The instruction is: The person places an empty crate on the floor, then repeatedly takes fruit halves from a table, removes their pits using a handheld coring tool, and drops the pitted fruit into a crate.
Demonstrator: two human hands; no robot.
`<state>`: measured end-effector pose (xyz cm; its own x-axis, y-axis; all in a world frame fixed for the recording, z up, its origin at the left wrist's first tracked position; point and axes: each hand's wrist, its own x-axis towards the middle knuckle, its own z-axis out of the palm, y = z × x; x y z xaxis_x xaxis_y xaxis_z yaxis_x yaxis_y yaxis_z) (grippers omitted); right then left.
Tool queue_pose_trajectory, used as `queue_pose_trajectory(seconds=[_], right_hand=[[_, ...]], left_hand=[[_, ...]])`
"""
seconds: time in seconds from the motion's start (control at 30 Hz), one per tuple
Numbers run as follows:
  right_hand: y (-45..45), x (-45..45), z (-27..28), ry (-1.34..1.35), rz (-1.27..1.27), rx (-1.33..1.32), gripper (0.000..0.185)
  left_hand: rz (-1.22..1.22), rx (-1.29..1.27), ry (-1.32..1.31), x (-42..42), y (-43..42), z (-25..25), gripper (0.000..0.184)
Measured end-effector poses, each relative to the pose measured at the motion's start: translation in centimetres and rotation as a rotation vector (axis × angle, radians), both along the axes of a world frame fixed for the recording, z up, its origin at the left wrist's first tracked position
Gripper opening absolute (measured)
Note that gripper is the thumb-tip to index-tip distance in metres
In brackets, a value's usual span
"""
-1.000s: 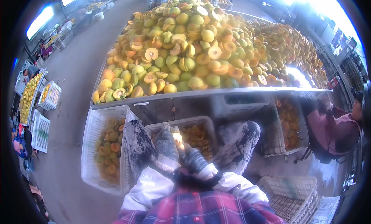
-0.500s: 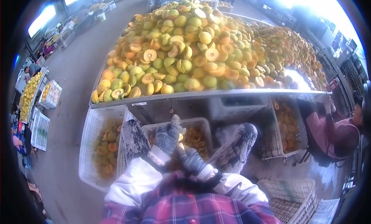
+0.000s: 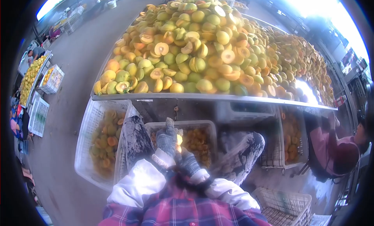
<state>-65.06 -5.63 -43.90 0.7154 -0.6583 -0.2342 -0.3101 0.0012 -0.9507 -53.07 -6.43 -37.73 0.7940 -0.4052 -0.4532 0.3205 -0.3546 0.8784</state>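
Observation:
My left hand (image 3: 166, 140), in a grey knitted glove, is closed on a yellow peach piece (image 3: 179, 140) held at its thumb side. My right hand (image 3: 190, 163), gloved alike, is curled just below, its fingertips close to the piece. Whatever lies inside the right fingers is hidden. Both hands are above a white crate (image 3: 213, 136) of cut peaches (image 3: 196, 140) between my knees. Before me, halved yellow-green peaches (image 3: 183, 58) are heaped on a metal-edged table (image 3: 218, 97).
At my left knee stands a white crate (image 3: 83, 148) of peach halves. Another filled crate (image 3: 304, 159) is at right, beside a seated person in pink (image 3: 331, 148). Behind my right side lies a slatted crate (image 3: 300, 204). Across the floor (image 3: 83, 58) are other tables with fruit.
The view has shifted slightly. My hands stay close together around the yellow piece, which now shows more plainly beside the left thumb. My right hand sits a little nearer the left.

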Motion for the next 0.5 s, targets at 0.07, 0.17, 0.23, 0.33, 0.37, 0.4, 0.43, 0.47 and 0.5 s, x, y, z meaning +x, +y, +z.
queue_pose_trajectory(seconds=[0.07, 0.17, 0.23, 0.33, 0.37, 0.4, 0.43, 0.47, 0.5], right_hand=[[0.5, 0.0, 2.2, -0.142, -0.085, 0.602, 0.034], [0.2, 0.5, 6.0, -0.124, -0.057, 0.343, 0.035], [-1.2, 0.1, 2.5, -0.002, 0.130, -0.107, 0.036], [-2.9, -0.6, 5.0, -0.210, 0.159, 0.684, 0.038], [-4.0, -1.2, 5.4, -0.073, 0.315, 0.620, 0.040], [-3.8, -1.0, 5.8, -0.069, 0.309, 0.626, 0.040], [-3.5, -0.8, 6.3, -0.064, 0.254, 0.592, 0.038], [-3.5, -0.8, 6.5, -0.058, 0.202, 0.552, 0.036], [-3.5, -0.8, 6.5, -0.054, 0.202, 0.547, 0.036]], left_hand=[[-0.032, -0.060, 0.036, 1.1, -0.2, -3.7, 0.055], [0.007, -0.099, -0.487, 0.5, -0.4, -4.7, 0.050], [0.090, -0.050, -1.043, 0.5, 0.0, -4.1, 0.047], [-0.144, -0.123, 0.023, 1.8, 0.3, 1.2, 0.037], [-0.227, -0.128, -0.617, 1.4, 0.3, 0.7, 0.041], [-0.232, -0.125, -0.609, 1.6, 0.3, 0.6, 0.041], [-0.167, -0.102, -0.076, 2.2, 0.1, 0.5, 0.031], [-0.095, -0.079, 0.455, 2.4, -0.4, 2.3, 0.022], [-0.094, -0.085, 0.459, 2.0, -0.5, 1.5, 0.022]])
